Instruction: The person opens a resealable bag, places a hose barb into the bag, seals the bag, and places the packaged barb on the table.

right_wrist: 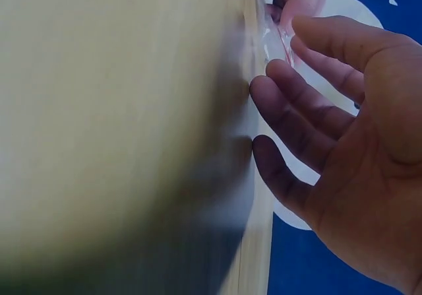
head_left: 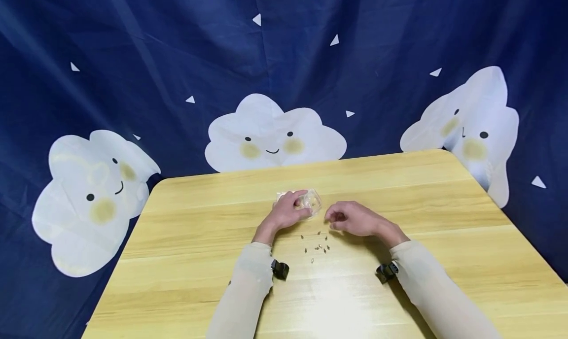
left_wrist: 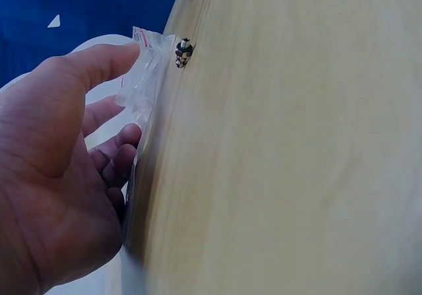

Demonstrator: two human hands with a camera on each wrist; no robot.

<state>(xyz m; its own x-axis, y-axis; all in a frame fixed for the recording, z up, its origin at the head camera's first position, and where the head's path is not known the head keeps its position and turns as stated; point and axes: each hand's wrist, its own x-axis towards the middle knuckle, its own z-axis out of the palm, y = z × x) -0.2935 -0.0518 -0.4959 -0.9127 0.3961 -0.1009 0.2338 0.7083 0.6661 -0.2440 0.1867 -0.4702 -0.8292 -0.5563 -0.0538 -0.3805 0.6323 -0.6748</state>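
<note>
A clear plastic zip bag (head_left: 314, 201) with a red line at its seal lies towards the middle of the table. My left hand (head_left: 288, 212) holds it, thumb on the near side and fingers beyond; in the left wrist view the bag (left_wrist: 146, 70) bunches beside the thumb. Just right of the bag, my right hand (head_left: 355, 218) hovers with loosely bent fingers, thumb apart, and nothing visible between them. Several small metal pieces (head_left: 320, 246) lie scattered in front of the hands. One piece (left_wrist: 184, 52) has a silvery tip and a dark band; its kind is unclear.
The wood-grain table (head_left: 186, 260) has rounded far corners. Behind it hangs a dark blue curtain (head_left: 168, 43) with white clouds and small triangles. A black wrist camera (head_left: 280, 269) sits on the left forearm, another camera (head_left: 387, 272) on the right.
</note>
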